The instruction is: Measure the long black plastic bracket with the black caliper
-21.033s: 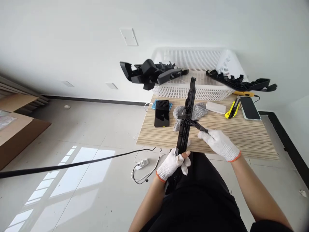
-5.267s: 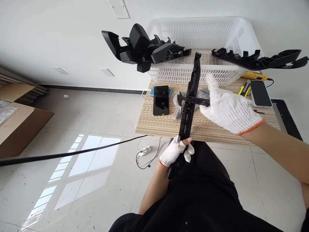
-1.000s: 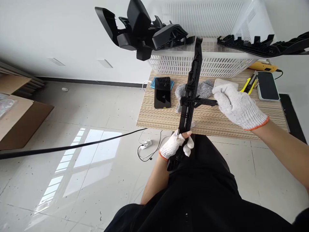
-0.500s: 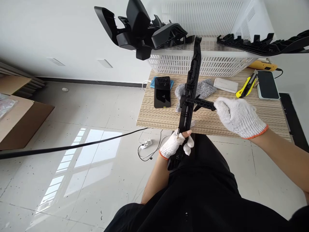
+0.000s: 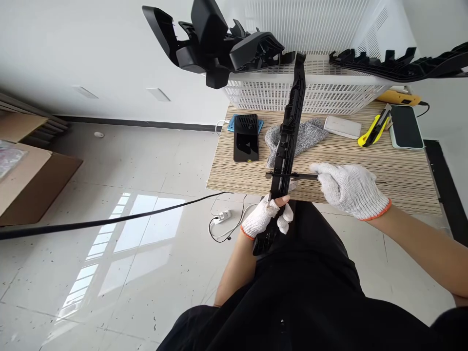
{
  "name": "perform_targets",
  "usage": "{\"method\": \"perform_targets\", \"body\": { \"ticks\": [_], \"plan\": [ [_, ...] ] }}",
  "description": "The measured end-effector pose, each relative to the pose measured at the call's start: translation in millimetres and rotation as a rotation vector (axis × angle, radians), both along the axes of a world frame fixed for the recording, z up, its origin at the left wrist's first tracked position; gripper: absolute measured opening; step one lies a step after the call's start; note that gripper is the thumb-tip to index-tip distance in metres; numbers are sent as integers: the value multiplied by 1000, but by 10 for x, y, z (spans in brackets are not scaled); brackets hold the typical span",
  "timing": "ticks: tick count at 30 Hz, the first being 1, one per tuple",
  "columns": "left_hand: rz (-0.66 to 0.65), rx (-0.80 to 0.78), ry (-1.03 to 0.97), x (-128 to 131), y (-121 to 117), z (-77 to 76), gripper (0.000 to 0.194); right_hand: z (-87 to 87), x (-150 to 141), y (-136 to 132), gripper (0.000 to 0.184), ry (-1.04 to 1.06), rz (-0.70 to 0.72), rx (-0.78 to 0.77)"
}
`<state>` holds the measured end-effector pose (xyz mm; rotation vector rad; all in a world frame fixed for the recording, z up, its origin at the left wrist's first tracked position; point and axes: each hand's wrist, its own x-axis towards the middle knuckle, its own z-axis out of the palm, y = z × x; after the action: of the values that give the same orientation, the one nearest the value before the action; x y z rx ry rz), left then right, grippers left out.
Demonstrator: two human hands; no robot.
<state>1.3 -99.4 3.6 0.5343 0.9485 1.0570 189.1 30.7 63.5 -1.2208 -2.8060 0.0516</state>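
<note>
We are working over the near edge of the counter (image 5: 226, 176), with the white basket (image 5: 266, 95) standing at its far side. Black molded parts (image 5: 210, 44) are jutting over the basket's left rim and another black part (image 5: 398, 68) over its right, limiting room beyond. We are holding the long black strip (image 5: 290, 117) tilted across the near edge, its far end pointing toward the basket; our left hand (image 5: 260, 218) is closing its grip around the lower portion. Our right hand (image 5: 345, 189) is gripping the dark caliper-like tool (image 5: 305, 176), which is lying crosswise at the strip; we are apparently positioning or gauging. Any further adjustment is calling for a steady strip and a squared tool, with sideways travel avoiding the gray cloth (image 5: 310, 136) and yellow cutter (image 5: 375, 127).
</note>
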Motion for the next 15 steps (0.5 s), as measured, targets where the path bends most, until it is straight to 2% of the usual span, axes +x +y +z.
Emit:
{"method": "perform_targets", "body": {
  "ticks": [6, 10, 12, 15],
  "plan": [
    [3, -30, -16, -7, -10, -15, 76, -38, 49, -43, 64, -4, 34, 40],
    [23, -47, -24, 0, -26, -63, 58, -20, 49, -79, 64, 26, 97, 76],
    [3, -57, -32, -7, -32, -80, 48, -9, 22, -105, 64, 29, 117, 83],
    [-67, -52, -52, -23, -37, -87, 52, -8, -25, -141, 62, 10, 163, 66]
  ]
}}
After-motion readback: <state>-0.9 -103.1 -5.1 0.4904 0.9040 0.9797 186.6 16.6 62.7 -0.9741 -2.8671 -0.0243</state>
